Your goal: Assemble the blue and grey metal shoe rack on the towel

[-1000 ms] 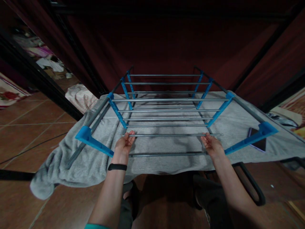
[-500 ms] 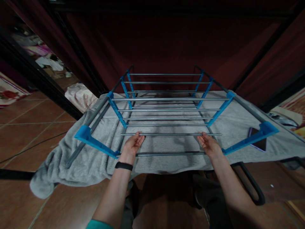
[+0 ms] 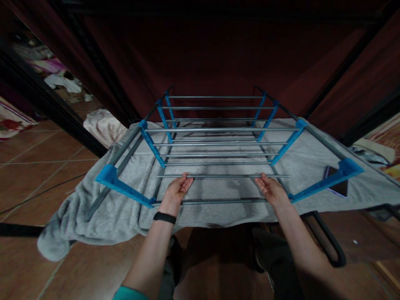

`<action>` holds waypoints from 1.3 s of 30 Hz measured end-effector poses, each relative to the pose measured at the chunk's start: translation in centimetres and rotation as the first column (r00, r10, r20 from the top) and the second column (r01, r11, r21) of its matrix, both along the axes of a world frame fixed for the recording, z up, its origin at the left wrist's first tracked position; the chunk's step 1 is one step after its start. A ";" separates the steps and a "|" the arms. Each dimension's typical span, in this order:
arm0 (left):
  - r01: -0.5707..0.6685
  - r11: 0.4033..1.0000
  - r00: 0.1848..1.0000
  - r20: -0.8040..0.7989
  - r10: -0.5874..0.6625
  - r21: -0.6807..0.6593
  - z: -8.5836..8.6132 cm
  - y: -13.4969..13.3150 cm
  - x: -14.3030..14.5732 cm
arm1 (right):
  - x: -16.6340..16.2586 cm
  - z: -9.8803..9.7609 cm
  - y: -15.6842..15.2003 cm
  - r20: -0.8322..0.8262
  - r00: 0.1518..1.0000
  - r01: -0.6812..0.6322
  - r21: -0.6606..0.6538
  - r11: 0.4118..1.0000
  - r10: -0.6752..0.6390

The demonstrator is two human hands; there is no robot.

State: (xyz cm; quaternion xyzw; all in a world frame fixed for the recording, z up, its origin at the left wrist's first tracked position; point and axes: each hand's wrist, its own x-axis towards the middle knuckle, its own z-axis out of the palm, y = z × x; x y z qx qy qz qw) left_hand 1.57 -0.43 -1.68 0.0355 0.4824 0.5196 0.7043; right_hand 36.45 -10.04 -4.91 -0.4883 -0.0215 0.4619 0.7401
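Grey rod (image 3: 223, 176): slim, straight, ends projecting outward past left hand (image 3: 178, 187) and right hand (image 3: 271, 189); both pinch it, fingers nearly closed. Open gap shows before front bar (image 3: 223, 201).

We are wearing a slim, plain black wristband (image 3: 164, 217) on the left, and a teal sleeve (image 3: 129, 293) is showing farther up on that side. Our forearms (image 3: 301, 241) are showing bare. We are also wearing dark, greyish trousers (image 3: 270, 252), their finer details being lost in shadow.
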 end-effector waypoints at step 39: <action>0.037 0.999 0.998 -0.051 -0.036 0.022 0.1 -0.4 0.5 | 0.0 0.0 0.0 0.026 0.999 -0.024 -0.011 1.000 0.024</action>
